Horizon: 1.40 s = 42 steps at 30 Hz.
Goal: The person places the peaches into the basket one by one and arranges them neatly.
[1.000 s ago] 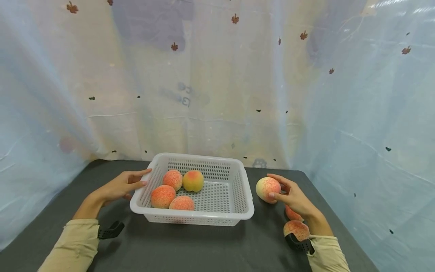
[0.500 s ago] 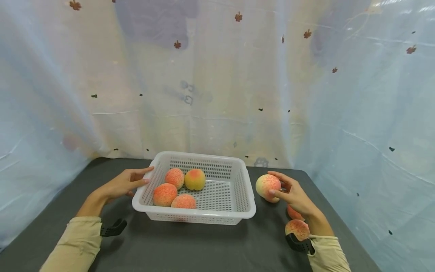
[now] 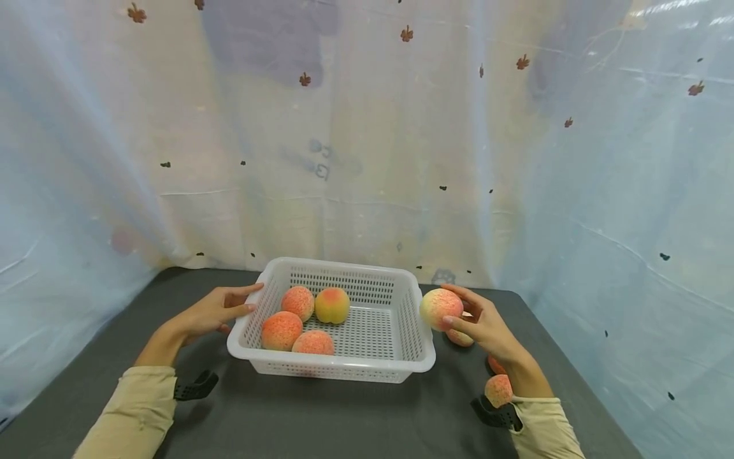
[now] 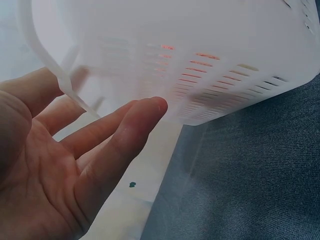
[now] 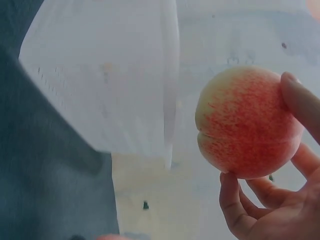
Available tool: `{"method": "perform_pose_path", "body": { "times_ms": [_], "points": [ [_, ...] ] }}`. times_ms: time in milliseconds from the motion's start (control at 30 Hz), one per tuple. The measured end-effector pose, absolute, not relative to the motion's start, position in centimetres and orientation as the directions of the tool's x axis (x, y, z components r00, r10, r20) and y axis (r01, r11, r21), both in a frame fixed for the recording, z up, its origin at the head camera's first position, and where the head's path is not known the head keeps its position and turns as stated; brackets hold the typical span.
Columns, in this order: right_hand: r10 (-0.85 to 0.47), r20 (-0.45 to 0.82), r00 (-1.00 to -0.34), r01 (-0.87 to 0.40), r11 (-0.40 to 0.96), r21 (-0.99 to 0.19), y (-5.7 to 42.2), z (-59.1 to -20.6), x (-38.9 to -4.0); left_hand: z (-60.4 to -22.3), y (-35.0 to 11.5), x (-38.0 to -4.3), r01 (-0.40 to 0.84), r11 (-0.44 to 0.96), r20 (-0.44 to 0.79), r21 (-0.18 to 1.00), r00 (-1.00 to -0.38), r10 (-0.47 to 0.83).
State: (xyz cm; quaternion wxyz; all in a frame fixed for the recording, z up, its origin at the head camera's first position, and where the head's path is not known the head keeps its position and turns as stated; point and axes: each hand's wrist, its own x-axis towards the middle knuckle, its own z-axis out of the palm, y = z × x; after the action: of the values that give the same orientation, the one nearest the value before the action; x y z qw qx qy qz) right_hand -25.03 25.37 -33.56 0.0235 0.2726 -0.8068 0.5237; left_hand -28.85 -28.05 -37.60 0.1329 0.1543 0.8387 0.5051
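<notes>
Right of frame centre, the right hand (image 3: 484,326) grips a peach (image 3: 438,310) near the white basket (image 3: 367,364). Left of centre, the left hand (image 3: 209,312) touches the basket's rim. Four peaches (image 3: 281,331) lie inside, towards its left.

Left hand (image 3: 206,312): near the table's (image 3: 344,421) far left corner, thumb and forefinger spread apart.
Right hand (image 3: 489,326): near the far right corner, thumb and fingers gripping.

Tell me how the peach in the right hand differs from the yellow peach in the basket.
The held peach is pale cream with speckled red; the yellow peach is mostly yellow with an orange-red blush on top. The held peach is gripped in the right hand, raised beside the basket; the yellow peach sits inside the basket, unheld. Both are rounded and partly reddish.
</notes>
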Motion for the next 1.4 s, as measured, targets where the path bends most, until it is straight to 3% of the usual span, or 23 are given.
{"method": "perform_pose_path", "body": {
  "times_ms": [367, 1400],
  "points": [
    [-0.466, 0.326, -0.822, -0.469, 0.230, -0.853, 21.3, -32.9, -25.0, -37.5, -28.0, -28.7, 0.119, 0.436, -0.066, 0.892, -0.920, 0.386],
    [-0.581, 0.207, -0.787, -0.397, 0.221, -0.891, 13.7, -34.5, -26.3, -37.6, -28.0, -28.6, 0.105, 0.428, -0.075, 0.898, -0.920, 0.384]
  ]
}}
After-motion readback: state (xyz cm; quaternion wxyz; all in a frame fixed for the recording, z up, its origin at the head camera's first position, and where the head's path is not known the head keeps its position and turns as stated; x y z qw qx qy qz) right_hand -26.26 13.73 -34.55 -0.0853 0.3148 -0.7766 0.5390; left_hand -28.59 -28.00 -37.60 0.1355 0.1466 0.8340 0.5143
